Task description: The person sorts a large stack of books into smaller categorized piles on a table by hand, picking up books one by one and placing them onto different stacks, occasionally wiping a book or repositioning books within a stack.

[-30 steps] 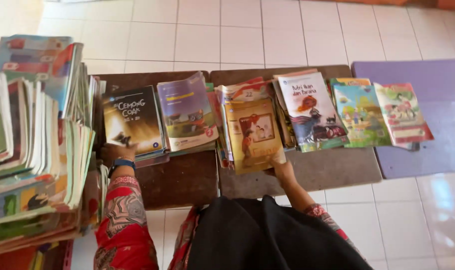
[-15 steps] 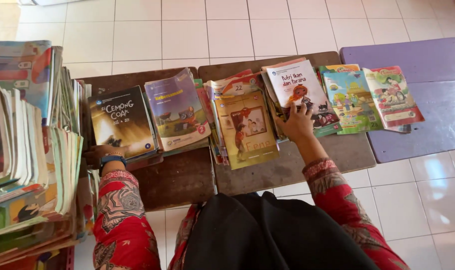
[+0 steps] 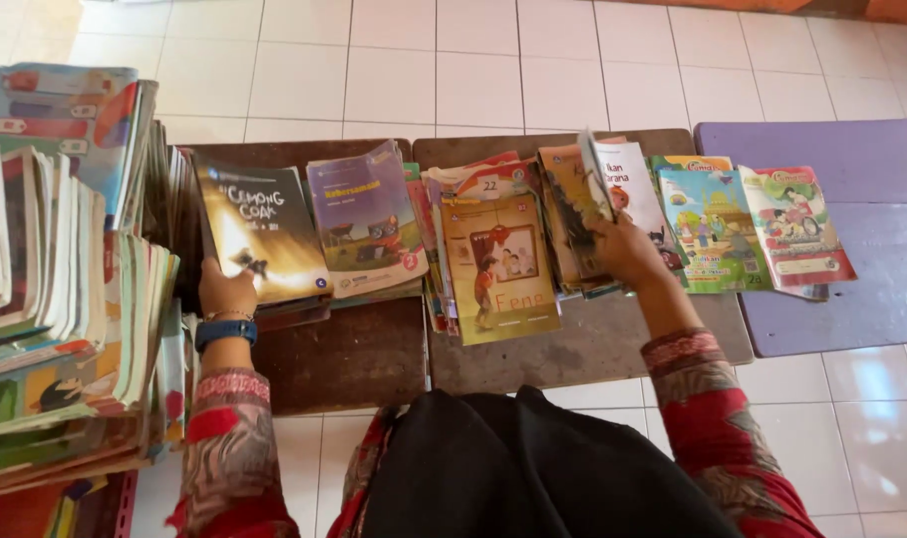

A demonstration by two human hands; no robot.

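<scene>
White square floor tiles (image 3: 394, 70) are seen beneath two low brown wooden tables (image 3: 354, 359) set side by side, with a purple table (image 3: 842, 299) adjoining them on the right. Rows of thin paperback children's books are laid across the tabletops.

A dark-covered book with a glowing yellow picture (image 3: 259, 234) is gripped at its lower left corner by the left hand (image 3: 226, 291), the fingers being closed on the stack beneath it; a blue band (image 3: 225, 330) is worn at that wrist. Just beside it, a purple-covered book (image 3: 364, 219) is laid, partly overlapping the neighbouring pile.

An orange-brown book with a dark drawing (image 3: 573, 204) is held tilted up on edge by the right hand (image 3: 628, 249), with the fingers closed around its lower edge, above a pile at the middle of the right brown table. A yellow book showing a child at a doorway (image 3: 498, 269) lies flat just left of it. A green picture book (image 3: 708, 229) and a red-and-white picture book (image 3: 797, 224) lie further right, the latter across the purple table's edge.

A tall, untidy stack of books (image 3: 55, 279) is piled at the far left.
</scene>
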